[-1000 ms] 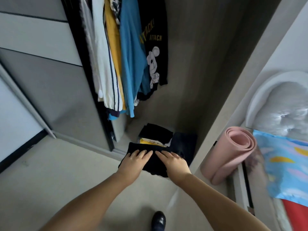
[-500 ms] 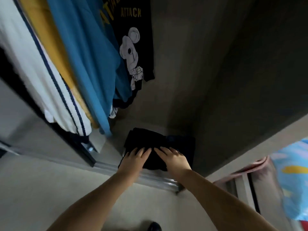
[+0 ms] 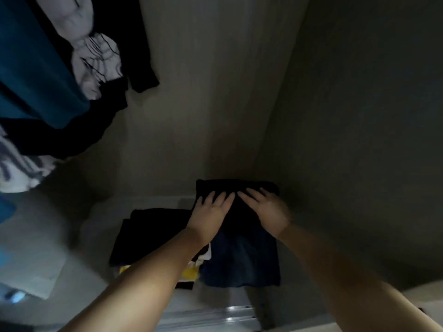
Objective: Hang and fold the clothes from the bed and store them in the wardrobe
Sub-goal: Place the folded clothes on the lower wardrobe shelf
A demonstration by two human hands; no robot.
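Observation:
A folded black garment [image 3: 237, 188] lies deep inside the wardrobe, against its back right corner. My left hand [image 3: 211, 212] and my right hand [image 3: 266, 212] both rest on top of it, fingers spread flat, thumbs hidden beneath the cloth's edge. It sits over a folded dark blue garment [image 3: 242, 262]. To the left lies another folded black pile [image 3: 148, 236] with a yellow item [image 3: 189, 271] showing under its near edge.
Hanging clothes fill the upper left: a teal shirt [image 3: 36, 68], a black shirt [image 3: 141, 56] with a white print, and a white striped top [image 3: 16, 168]. The wardrobe's side wall [image 3: 347, 140] stands to the right. A metal door track [image 3: 215, 317] runs along the floor's front edge.
I have leaned further into the wardrobe. Both hands carried the folded black garment from outside the door track to the back right corner, over the dark blue pile.

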